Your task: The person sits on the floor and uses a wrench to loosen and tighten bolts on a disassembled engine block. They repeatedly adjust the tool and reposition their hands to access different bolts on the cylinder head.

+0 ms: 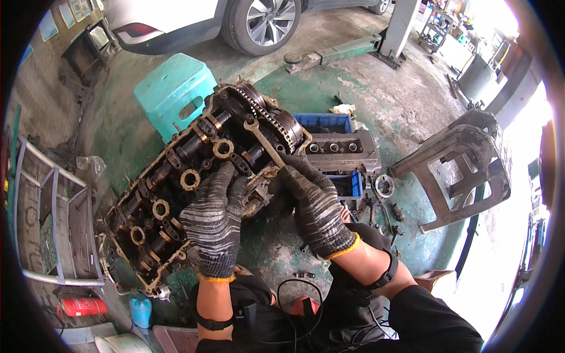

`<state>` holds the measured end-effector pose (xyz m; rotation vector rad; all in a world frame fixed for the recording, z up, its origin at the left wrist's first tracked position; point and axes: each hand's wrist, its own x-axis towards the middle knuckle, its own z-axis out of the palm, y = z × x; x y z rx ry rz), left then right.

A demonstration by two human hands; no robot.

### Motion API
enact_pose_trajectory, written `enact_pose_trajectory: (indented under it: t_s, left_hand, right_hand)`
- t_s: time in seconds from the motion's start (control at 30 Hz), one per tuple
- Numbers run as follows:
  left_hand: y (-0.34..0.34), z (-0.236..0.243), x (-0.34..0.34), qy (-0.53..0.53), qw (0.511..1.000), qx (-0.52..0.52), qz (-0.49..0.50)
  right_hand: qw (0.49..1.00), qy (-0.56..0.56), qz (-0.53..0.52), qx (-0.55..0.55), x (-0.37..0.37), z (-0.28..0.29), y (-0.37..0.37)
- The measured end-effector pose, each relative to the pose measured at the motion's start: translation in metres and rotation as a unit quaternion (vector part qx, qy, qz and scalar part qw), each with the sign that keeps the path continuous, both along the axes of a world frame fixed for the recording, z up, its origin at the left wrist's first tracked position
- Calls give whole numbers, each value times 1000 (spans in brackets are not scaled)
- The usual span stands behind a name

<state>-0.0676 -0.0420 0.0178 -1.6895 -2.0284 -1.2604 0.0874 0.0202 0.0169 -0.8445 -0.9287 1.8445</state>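
Observation:
An oily engine cylinder head point(197, 141) lies at a slant before me, its camshafts, bearing caps and timing chain point(259, 109) exposed. My right hand point(315, 206), in a grey-striped glove, grips a wrench point(266, 144) by its near end. The wrench's far end sits at a bolt beside the chain. My left hand point(213, 220), gloved alike, reaches over the near side of the head with its fingers pressed together at a bearing cap point(240, 165). Whatever those fingertips may pinch is hidden.
A turquoise stool point(176, 88) stands behind the head. To the right are a valve cover point(344, 148), blue trays point(323, 122), loose parts and a large grey plastic part point(456, 167). A ladder point(56, 217) and red extinguisher point(83, 306) lie left; a white car point(165, 17) stands beyond.

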Motion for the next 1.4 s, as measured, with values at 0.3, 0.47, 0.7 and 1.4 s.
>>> enact_pose_trajectory:
  t_s: [0.3, 0.47, 0.7, 1.4]
  left_hand:
    - [-6, 1, -21, -7, 997, 34, 68]
    - [-11, -1, -27, 1, 995, 54, 88]
    - [-11, -10, -37, -9, 995, 50, 89]
    - [-5, -11, -38, -54, 996, 14, 65]
  right_hand:
    - [1000, -11, 1, -22, 4, 1, 18]
    - [1000, -18, 17, 2, 4, 1, 16]
    - [1000, -22, -1, 2, -1, 4, 8]
    - [989, -46, 140, 9, -52, -22, 7]
